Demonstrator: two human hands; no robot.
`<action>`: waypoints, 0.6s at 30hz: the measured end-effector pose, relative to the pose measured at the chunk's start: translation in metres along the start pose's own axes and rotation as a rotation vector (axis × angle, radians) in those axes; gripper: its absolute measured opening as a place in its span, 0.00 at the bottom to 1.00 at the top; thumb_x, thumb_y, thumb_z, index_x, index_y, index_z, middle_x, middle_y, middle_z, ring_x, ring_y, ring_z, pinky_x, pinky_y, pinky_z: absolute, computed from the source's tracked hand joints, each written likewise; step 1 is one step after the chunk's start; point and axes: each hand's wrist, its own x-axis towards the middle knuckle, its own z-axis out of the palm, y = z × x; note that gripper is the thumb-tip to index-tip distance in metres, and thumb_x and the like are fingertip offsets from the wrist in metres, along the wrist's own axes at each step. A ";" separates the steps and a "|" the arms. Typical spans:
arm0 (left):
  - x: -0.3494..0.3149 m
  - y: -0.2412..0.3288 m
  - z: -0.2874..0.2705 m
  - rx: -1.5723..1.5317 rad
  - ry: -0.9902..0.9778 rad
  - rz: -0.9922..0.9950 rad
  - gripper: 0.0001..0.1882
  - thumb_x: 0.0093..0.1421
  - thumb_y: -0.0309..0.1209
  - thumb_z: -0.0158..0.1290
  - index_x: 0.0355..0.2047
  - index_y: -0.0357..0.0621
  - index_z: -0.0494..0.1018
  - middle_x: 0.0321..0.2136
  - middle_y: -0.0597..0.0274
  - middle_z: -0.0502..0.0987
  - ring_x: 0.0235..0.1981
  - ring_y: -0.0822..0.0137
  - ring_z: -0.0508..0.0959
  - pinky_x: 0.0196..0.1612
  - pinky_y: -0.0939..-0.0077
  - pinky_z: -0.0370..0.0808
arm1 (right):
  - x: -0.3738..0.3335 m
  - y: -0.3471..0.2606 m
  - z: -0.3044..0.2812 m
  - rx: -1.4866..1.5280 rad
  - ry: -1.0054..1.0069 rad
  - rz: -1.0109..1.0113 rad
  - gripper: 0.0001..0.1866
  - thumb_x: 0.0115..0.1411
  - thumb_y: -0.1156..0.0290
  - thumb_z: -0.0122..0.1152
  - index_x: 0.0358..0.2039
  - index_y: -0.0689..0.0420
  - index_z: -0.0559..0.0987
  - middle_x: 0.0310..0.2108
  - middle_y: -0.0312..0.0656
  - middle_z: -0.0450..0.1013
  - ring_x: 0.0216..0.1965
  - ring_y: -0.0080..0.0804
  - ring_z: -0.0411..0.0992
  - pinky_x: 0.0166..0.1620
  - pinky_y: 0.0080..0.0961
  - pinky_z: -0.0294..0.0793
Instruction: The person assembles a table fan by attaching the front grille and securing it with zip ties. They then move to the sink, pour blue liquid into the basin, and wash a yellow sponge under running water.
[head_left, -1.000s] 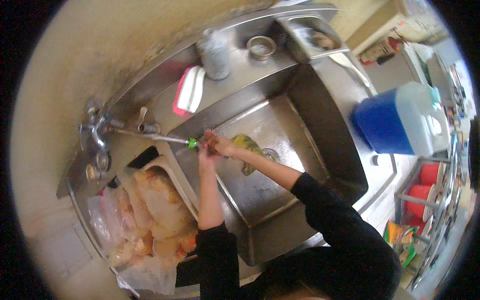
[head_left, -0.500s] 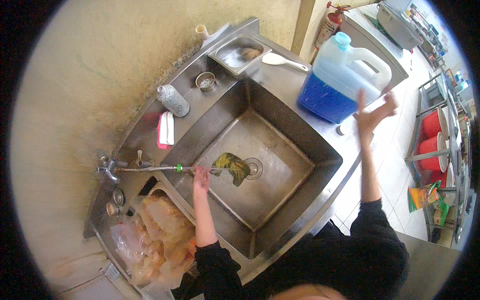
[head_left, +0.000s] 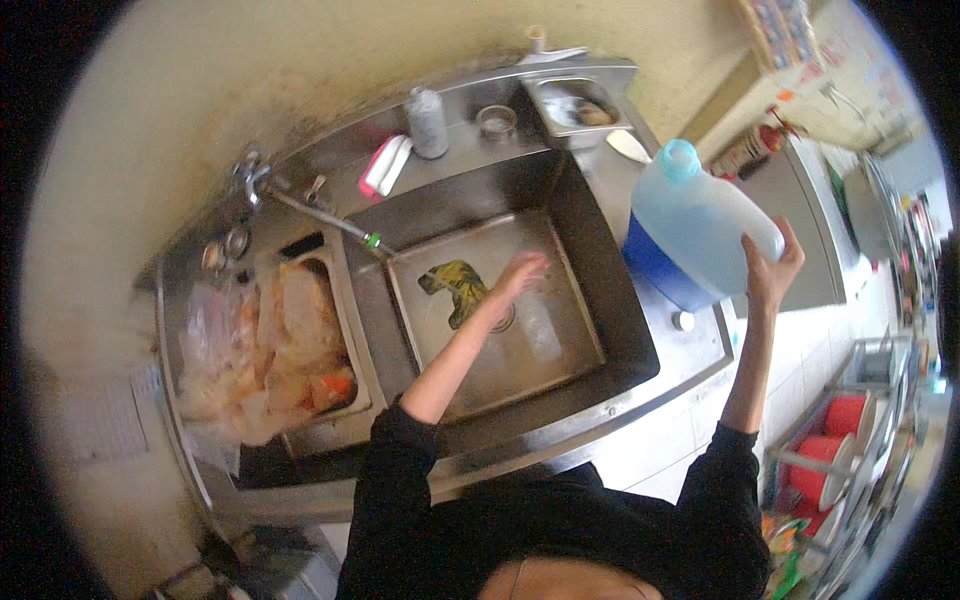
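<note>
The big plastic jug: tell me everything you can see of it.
The jug is a large, translucent, pale-bluish container, plastic by its look, with deep blue liquid filling its lower part. A pale teal neck tops it, and a built-in handle is on its right side. The right hand grips that handle. It is at the metal counter, right of the sink. It looks slanted, but fisheye bending leaves its true tilt unclear.

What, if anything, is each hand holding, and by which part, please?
The right hand grips the translucent plastic jug of blue liquid by its handle; the left hand, open over the sink basin, holds nothing.
</note>
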 end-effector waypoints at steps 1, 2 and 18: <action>0.007 0.008 0.012 -0.042 0.000 0.019 0.29 0.58 0.53 0.44 0.55 0.52 0.58 0.50 0.63 0.68 0.53 0.61 0.66 0.54 0.58 0.61 | -0.001 -0.014 0.001 0.082 0.003 0.053 0.15 0.41 0.78 0.63 0.33 0.66 0.76 0.27 0.43 0.73 0.31 0.29 0.72 0.38 0.26 0.71; 0.013 0.012 0.023 -0.090 -0.004 0.054 0.32 0.58 0.56 0.43 0.57 0.55 0.57 0.52 0.62 0.67 0.54 0.59 0.66 0.55 0.52 0.59 | -0.002 -0.028 0.000 0.162 -0.007 0.091 0.14 0.40 0.79 0.63 0.32 0.65 0.76 0.27 0.42 0.73 0.32 0.28 0.72 0.38 0.26 0.70; -0.066 -0.143 0.086 -1.092 -0.473 -0.363 0.39 0.55 0.63 0.40 0.61 0.53 0.55 0.57 0.57 0.63 0.57 0.52 0.63 0.55 0.40 0.58 | -0.065 -0.204 0.134 0.311 -1.133 -0.121 0.20 0.41 0.87 0.61 0.37 0.59 0.72 0.31 0.43 0.74 0.34 0.28 0.74 0.39 0.22 0.71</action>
